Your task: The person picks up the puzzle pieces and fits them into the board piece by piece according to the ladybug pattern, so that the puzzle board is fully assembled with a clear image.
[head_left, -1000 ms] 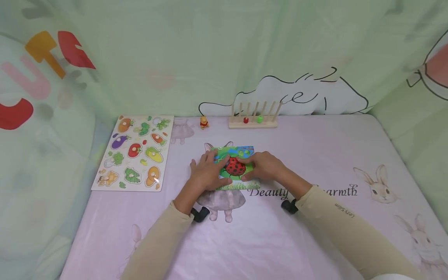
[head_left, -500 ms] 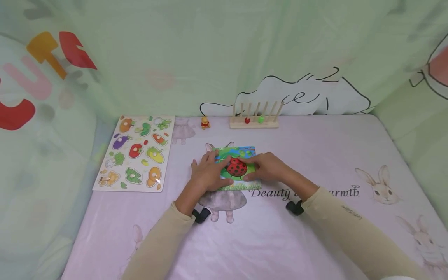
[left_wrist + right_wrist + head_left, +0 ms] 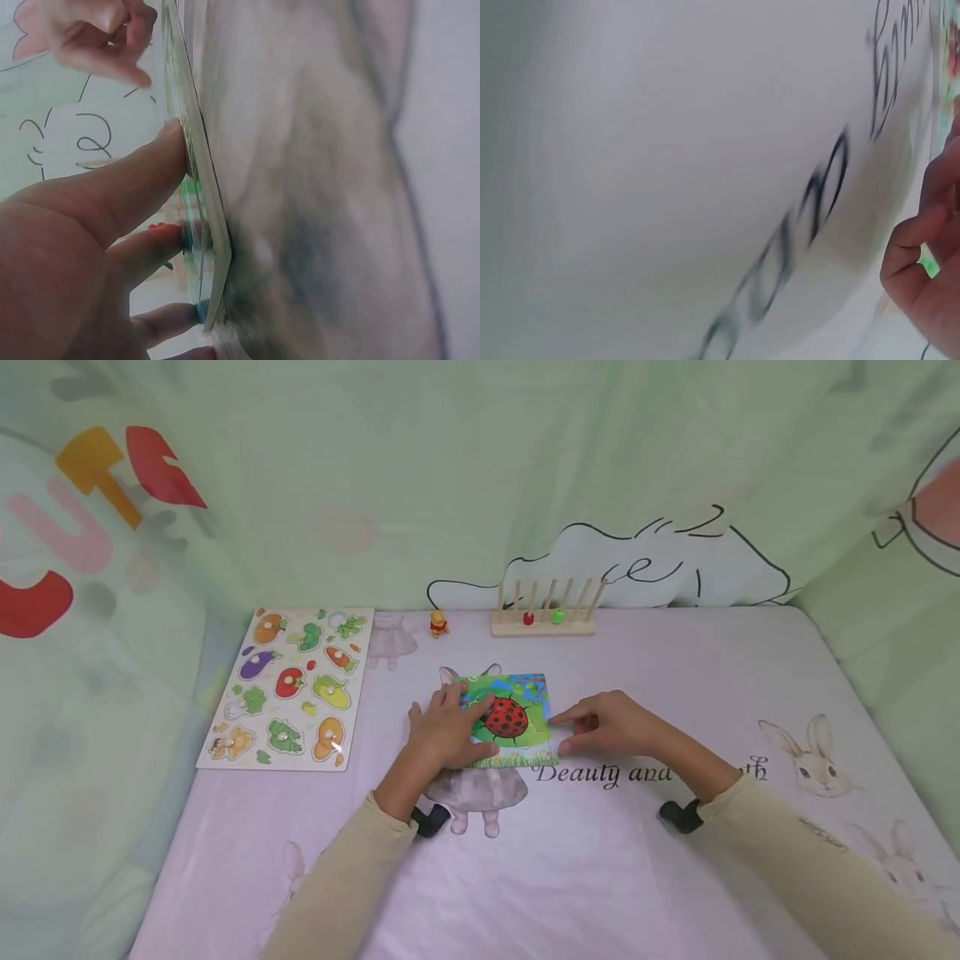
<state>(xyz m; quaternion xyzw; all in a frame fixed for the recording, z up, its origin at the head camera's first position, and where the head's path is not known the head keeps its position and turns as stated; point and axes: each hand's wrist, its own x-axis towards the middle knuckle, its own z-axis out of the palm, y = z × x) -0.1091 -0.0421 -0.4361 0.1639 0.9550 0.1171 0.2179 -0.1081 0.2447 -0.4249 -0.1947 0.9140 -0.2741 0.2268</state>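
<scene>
A flat picture board with a red ladybug [image 3: 507,718] on green and blue lies mid-table in the head view. My left hand [image 3: 441,727] rests on its left side, thumb and fingers spread over the surface. The left wrist view shows that thumb pressing near the front edge and the fingertips on the board [image 3: 196,135]. Just off the board's right edge is my right hand [image 3: 613,725], index finger pointing at that edge and thumb lower, other fingers bent under. Nothing shows in its grasp; in the right wrist view the hand [image 3: 937,262] is partly cut off.
At the left lies a vegetable peg puzzle [image 3: 285,693]. Along the back stand a small bear figure [image 3: 438,624] and a wooden peg rack [image 3: 543,625] with one red and one green piece. A printed pink cloth [image 3: 600,877] covers the table; curtains enclose it.
My right hand has drawn back to the right, from over the ladybug to beside the board's right edge, uncovering the picture. The left hand stays put.
</scene>
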